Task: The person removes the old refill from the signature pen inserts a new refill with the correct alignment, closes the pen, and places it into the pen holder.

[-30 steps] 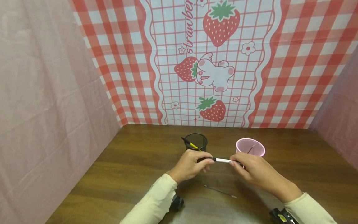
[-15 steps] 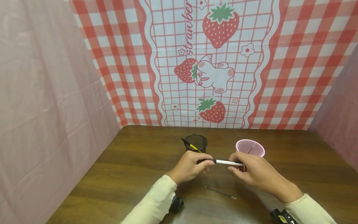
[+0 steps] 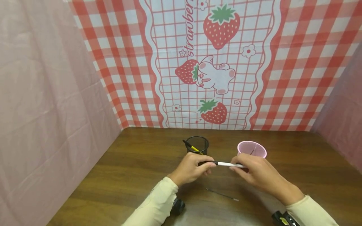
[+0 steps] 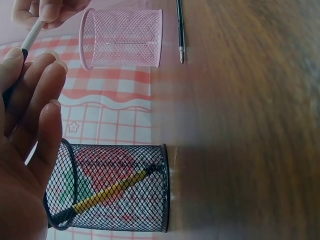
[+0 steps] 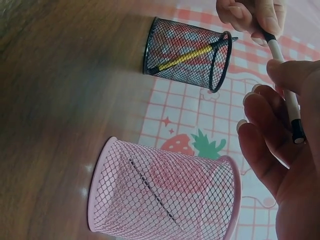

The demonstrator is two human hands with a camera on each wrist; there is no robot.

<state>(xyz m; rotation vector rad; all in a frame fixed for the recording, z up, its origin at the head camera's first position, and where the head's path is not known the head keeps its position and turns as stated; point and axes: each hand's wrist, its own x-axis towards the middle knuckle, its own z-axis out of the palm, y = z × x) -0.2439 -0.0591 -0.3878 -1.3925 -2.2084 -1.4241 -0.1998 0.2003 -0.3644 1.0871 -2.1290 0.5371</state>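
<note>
A pen with a white barrel (image 3: 223, 164) and black ends is held level between both hands above the table. My left hand (image 3: 192, 167) pinches its black end between thumb and fingers, hiding the tip. Farther along, my right hand (image 3: 261, 172) holds the white barrel, thumb against it; the black butt end (image 5: 298, 134) shows below the thumb in the right wrist view. On the table beneath lies a thin dark pen refill (image 3: 222, 194) with a metallic tip (image 4: 182, 56).
A black mesh cup (image 4: 120, 220) holding a yellow and black pen (image 3: 195, 148) stands behind the left hand. Behind the right hand is a pink mesh cup (image 5: 230, 200) with a thin dark stick (image 5: 152, 191) inside. A checkered strawberry cloth (image 3: 135, 78) hangs at the table's back edge.
The right hand's thumb and fingers parted around the white barrel, showing more of it, then closed on it again. The left hand's grip stays the same, and the refill lies where it was.
</note>
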